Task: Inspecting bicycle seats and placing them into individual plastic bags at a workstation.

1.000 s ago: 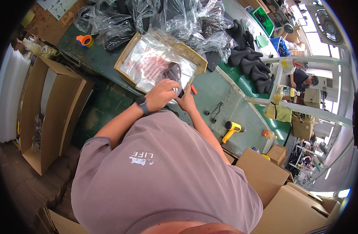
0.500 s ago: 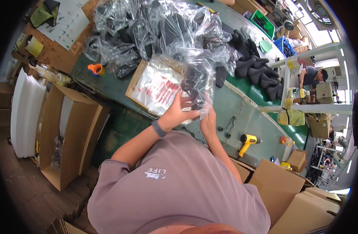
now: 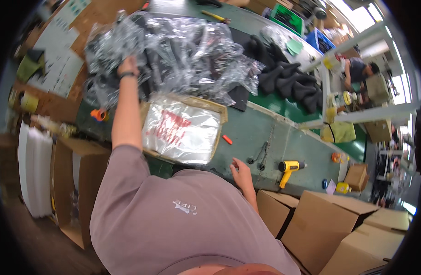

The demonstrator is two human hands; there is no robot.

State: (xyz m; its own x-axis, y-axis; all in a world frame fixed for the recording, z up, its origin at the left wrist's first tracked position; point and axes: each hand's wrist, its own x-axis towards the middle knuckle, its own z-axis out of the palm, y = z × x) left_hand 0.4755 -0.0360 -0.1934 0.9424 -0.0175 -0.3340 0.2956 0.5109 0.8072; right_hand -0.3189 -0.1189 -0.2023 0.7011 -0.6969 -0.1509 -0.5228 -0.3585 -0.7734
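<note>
My left hand (image 3: 128, 63) is stretched far out to the left side of a big pile of clear bags holding black pieces (image 3: 187, 50), with its fingers closed in the plastic of one bag. It wears a dark wristband. My right hand (image 3: 241, 172) rests near the front edge of the green table (image 3: 284, 137), fingers apart and holding nothing. Between my arms lies a shallow cardboard tray (image 3: 221, 111) with a stack of flat clear bags with red print (image 3: 183, 130).
Loose black pieces (image 3: 284, 78) lie behind the tray. A yellow heat gun (image 3: 290, 167), metal tools (image 3: 261, 153) and a small red marker (image 3: 227, 139) are on the table. An open carton (image 3: 77, 183) stands at my left, closed cartons (image 3: 320, 220) at my right. Another person (image 3: 357, 68) sits far back.
Both hands held a bagged black piece over the tray. Now my left arm has swung out to the pile at the far left, and my right hand has dropped to the table edge.
</note>
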